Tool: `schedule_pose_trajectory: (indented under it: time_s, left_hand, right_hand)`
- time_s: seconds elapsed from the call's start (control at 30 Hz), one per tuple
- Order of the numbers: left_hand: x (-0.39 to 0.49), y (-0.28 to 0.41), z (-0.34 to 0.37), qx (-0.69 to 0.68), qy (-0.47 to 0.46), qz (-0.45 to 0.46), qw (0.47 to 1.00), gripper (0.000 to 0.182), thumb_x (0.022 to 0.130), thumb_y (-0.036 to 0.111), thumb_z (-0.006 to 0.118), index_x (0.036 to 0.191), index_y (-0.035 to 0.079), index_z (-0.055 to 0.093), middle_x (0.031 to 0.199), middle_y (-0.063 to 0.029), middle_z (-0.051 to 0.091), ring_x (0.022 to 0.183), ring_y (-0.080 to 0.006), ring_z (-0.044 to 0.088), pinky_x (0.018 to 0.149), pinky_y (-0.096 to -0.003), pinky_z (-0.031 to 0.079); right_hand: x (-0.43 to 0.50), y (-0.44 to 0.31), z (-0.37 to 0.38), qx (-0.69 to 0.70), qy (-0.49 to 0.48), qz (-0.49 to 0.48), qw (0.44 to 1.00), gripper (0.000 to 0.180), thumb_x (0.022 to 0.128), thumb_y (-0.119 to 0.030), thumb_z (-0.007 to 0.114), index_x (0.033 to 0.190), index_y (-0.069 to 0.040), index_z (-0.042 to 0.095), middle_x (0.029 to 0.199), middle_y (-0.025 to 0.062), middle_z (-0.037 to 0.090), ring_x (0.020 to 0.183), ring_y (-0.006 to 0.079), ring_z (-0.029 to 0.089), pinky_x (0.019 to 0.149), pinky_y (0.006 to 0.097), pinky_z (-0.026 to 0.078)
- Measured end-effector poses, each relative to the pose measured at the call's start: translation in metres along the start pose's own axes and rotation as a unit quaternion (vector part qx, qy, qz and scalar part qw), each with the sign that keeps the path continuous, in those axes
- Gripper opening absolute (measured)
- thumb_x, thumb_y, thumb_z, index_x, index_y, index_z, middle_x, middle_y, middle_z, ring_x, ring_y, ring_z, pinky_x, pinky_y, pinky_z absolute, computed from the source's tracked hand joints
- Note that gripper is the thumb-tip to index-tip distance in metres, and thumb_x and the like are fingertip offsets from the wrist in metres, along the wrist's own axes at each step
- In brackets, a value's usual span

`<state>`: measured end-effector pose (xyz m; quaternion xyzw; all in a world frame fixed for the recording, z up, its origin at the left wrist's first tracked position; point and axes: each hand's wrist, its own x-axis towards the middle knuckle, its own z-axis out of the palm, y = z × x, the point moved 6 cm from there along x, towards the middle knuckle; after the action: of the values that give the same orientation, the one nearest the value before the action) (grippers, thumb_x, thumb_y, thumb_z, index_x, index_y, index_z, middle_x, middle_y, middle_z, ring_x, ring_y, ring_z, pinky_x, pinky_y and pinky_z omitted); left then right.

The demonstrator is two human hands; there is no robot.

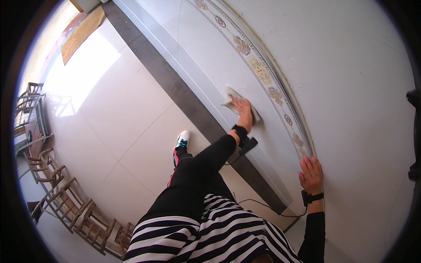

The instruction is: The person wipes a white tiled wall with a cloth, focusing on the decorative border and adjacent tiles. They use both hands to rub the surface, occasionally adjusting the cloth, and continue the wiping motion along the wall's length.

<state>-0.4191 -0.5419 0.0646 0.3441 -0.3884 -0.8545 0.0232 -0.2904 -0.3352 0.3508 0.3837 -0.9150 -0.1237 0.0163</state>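
My left hand presses a pale cloth flat against the white wall tiles. The cloth is bunched under the palm, and part of it sticks out past the fingers. Higher on the tiles runs a patterned border strip with gold and brown flower motifs. My right hand lies flat on the wall at the near end of that strip, across the trim edge, with nothing in it. Both wrists wear black straps with small devices.
Dark skirting runs along the foot of the tiles, beside the pale tiled floor. Several wooden chairs line the far left side. A tan mat lies near the bright doorway. A black cable hangs by my waist.
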Motion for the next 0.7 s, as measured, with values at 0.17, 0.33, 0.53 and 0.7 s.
schedule_pose_trajectory:
  time_s: [0.17,0.33,0.53,0.7]
  left_hand:
    - [-0.073,-0.023,0.030,0.089,-0.097,-0.044,0.990,0.086,0.097,0.045,0.039,0.151,0.002,-0.012,0.158,-0.0227,-0.007,0.147,-0.0349,-0.007,0.118,-0.0415,0.000]
    - [-0.130,-0.021,0.048,0.096,-0.233,0.050,0.966,0.089,0.098,0.049,0.038,0.148,-0.004,-0.014,0.157,-0.0266,-0.010,0.145,-0.0426,-0.011,0.117,-0.0468,-0.005]
    - [-0.081,-0.006,0.050,0.249,-0.126,0.237,0.931,0.084,0.100,0.045,0.036,0.147,-0.008,-0.009,0.156,-0.0293,-0.010,0.142,-0.0494,-0.013,0.115,-0.0512,-0.007]
    - [-0.042,0.069,0.039,0.268,-0.117,0.394,0.871,0.077,0.101,0.041,0.035,0.150,-0.005,-0.003,0.156,-0.0293,-0.005,0.143,-0.0483,-0.011,0.115,-0.0518,-0.005]
  right_hand:
    - [0.006,-0.004,-0.007,0.022,0.016,-0.005,1.000,0.032,0.094,-0.023,0.055,0.122,-0.010,0.064,0.131,0.0066,0.060,0.129,0.0279,0.049,0.105,0.0428,0.039]
    - [0.018,-0.015,-0.021,0.065,0.038,-0.006,0.997,0.033,0.093,-0.018,0.056,0.124,-0.008,0.063,0.134,0.0071,0.057,0.131,0.0286,0.047,0.107,0.0436,0.037]
    - [0.065,-0.037,-0.045,0.123,0.076,-0.087,0.986,0.035,0.091,-0.013,0.058,0.125,-0.007,0.061,0.136,0.0075,0.056,0.133,0.0278,0.045,0.111,0.0424,0.034]
    - [0.114,-0.048,-0.050,0.121,0.136,-0.140,0.973,0.036,0.091,-0.012,0.058,0.127,-0.007,0.060,0.137,0.0078,0.055,0.134,0.0277,0.044,0.111,0.0416,0.033]
